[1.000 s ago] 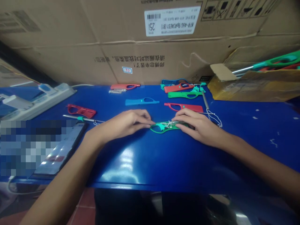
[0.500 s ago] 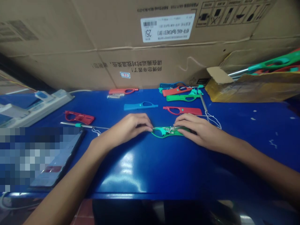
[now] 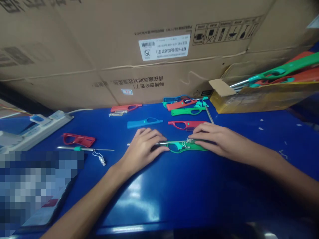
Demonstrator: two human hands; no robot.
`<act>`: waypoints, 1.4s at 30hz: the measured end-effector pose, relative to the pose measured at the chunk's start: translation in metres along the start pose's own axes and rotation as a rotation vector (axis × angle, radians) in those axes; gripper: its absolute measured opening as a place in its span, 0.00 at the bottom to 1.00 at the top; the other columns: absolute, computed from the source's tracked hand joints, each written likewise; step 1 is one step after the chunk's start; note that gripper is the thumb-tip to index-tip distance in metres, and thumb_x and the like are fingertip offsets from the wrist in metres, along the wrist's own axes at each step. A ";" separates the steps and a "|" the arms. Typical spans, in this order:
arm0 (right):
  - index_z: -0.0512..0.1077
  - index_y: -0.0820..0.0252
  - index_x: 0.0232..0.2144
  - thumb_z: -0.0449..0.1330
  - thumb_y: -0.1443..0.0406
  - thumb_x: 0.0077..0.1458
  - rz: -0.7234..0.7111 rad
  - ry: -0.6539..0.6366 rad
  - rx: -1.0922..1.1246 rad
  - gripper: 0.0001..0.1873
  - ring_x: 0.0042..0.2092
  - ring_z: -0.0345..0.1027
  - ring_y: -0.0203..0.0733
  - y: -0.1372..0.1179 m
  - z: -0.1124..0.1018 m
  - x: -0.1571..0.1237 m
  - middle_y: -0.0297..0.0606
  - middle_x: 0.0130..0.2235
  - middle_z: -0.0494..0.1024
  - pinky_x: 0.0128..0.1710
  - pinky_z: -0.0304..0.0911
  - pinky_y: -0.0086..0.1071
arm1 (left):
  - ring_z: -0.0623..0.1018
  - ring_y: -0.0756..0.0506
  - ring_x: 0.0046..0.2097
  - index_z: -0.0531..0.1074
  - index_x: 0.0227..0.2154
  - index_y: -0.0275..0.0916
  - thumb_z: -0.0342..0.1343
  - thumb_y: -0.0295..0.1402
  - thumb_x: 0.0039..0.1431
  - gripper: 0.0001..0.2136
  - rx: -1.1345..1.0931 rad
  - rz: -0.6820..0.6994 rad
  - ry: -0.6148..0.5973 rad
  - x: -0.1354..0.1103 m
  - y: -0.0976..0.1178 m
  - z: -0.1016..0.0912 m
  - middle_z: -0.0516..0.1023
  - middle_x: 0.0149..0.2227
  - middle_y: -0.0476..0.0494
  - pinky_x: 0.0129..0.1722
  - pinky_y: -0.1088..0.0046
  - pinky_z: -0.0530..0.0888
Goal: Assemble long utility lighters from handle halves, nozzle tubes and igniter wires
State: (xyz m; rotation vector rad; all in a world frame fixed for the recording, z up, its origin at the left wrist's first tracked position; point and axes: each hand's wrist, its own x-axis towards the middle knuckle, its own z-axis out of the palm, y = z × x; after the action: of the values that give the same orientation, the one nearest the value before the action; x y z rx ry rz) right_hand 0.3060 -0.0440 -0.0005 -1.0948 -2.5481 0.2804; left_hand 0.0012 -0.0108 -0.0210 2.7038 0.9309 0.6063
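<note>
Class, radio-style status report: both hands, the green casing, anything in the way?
Left hand holding metal rod. Right hand at green casing, white wires exposed. Red casing close beyond; nothing visibly blocking.

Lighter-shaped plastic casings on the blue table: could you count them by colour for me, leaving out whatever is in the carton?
Red or orange-red casings: 4
Blue casings: 2
Green casings, counting the one being handled: 2
Total: 8
</note>
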 end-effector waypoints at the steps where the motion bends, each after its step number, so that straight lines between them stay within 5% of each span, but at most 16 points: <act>1: 0.78 0.55 0.50 0.53 0.61 0.69 -0.010 -0.003 -0.006 0.15 0.49 0.74 0.46 -0.002 -0.002 0.000 0.43 0.48 0.79 0.50 0.70 0.41 | 0.75 0.43 0.47 0.76 0.49 0.42 0.58 0.47 0.66 0.17 0.001 -0.003 -0.005 0.000 0.001 0.000 0.80 0.47 0.45 0.51 0.61 0.63; 21: 0.78 0.53 0.48 0.51 0.59 0.71 0.011 -0.100 0.009 0.16 0.44 0.72 0.44 -0.004 0.002 -0.003 0.40 0.45 0.78 0.43 0.67 0.38 | 0.73 0.44 0.46 0.76 0.48 0.42 0.58 0.46 0.67 0.15 -0.028 0.004 -0.025 0.003 0.007 0.007 0.78 0.47 0.45 0.48 0.64 0.64; 42: 0.76 0.53 0.53 0.50 0.61 0.71 -0.064 -0.103 0.006 0.17 0.52 0.74 0.46 -0.013 0.002 -0.001 0.40 0.52 0.79 0.54 0.70 0.43 | 0.73 0.43 0.47 0.76 0.48 0.42 0.58 0.46 0.67 0.15 -0.061 -0.016 -0.029 0.002 0.007 0.006 0.78 0.48 0.44 0.47 0.64 0.64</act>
State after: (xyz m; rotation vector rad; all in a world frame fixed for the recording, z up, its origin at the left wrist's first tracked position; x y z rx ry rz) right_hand 0.2977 -0.0538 0.0013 -1.0193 -2.6652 0.3350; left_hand 0.0090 -0.0154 -0.0237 2.6413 0.9111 0.5816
